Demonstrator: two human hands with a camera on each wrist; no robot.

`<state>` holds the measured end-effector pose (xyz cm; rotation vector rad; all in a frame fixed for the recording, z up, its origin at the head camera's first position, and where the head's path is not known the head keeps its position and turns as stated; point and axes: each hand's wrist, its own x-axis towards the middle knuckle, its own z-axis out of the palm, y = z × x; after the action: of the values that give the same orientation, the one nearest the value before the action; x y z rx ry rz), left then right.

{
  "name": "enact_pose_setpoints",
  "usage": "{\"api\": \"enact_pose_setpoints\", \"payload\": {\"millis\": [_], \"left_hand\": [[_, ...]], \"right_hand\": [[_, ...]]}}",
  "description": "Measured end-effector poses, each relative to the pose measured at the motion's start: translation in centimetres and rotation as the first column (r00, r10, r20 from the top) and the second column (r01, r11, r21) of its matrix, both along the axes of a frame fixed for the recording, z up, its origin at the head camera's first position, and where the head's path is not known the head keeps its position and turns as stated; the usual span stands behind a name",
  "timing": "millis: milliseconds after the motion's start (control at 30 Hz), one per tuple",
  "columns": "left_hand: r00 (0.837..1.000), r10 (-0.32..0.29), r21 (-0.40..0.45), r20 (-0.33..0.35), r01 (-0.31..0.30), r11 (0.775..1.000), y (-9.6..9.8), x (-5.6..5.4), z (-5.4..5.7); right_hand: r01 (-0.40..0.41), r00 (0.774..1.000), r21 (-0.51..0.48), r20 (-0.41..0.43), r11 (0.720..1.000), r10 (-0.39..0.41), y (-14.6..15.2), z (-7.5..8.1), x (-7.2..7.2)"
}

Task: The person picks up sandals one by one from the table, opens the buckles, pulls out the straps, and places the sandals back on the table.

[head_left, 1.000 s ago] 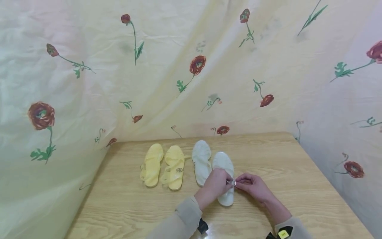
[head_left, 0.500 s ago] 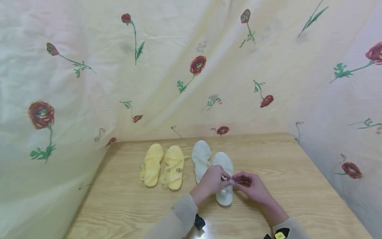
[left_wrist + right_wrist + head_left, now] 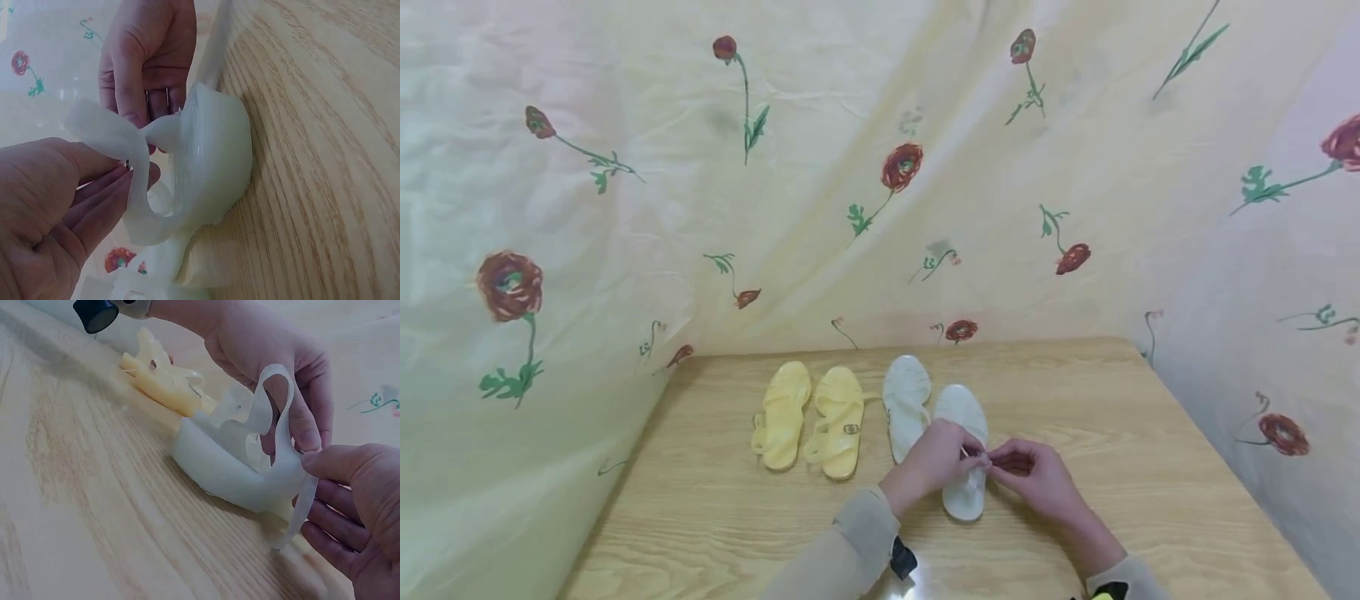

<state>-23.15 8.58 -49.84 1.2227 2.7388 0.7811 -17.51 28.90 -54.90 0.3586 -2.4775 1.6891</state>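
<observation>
A pale white sandal (image 3: pixel 961 493) lies on the table, toe toward the back, under both hands. My left hand (image 3: pixel 936 454) reaches over it and pinches its ankle strap (image 3: pixel 141 187) near the small metal buckle. From the right side, my right hand (image 3: pixel 1041 483) pinches the thin strap end (image 3: pixel 305 501) between thumb and fingers. Both hands' fingertips meet at the buckle, which they mostly hide. The strap stands up in a loop above the sole (image 3: pixel 215 465). The matching white sandal (image 3: pixel 906 400) is just left, partly behind my left hand.
A pair of yellow sandals, one outer (image 3: pixel 786 408) and one inner (image 3: pixel 838 417), lies further left on the wooden table (image 3: pixel 715 533). Flowered cloth (image 3: pixel 805 167) hangs behind the table and along both sides.
Both hands have shifted slightly left, still at the strap. The right fingertips have come closer to the left ones, and the shiny piece between them shows less now. The sandals stay put.
</observation>
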Motion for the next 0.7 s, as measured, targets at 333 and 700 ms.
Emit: {"api": "enact_pose_setpoints", "payload": {"millis": [333,700], "left_hand": [[0.966,-0.064,-0.122,-0.252,0.034,0.992,0.35,0.41,0.39],[0.985,-0.035,-0.062,-0.171,0.025,0.998,0.09,0.51,0.01]], "right_hand": [[0.084,0.996,0.036,0.018,0.996,-0.084,-0.28,0.10,0.04],[0.052,0.998,0.029,0.028,0.998,-0.053,-0.34,0.26,0.02]]}}
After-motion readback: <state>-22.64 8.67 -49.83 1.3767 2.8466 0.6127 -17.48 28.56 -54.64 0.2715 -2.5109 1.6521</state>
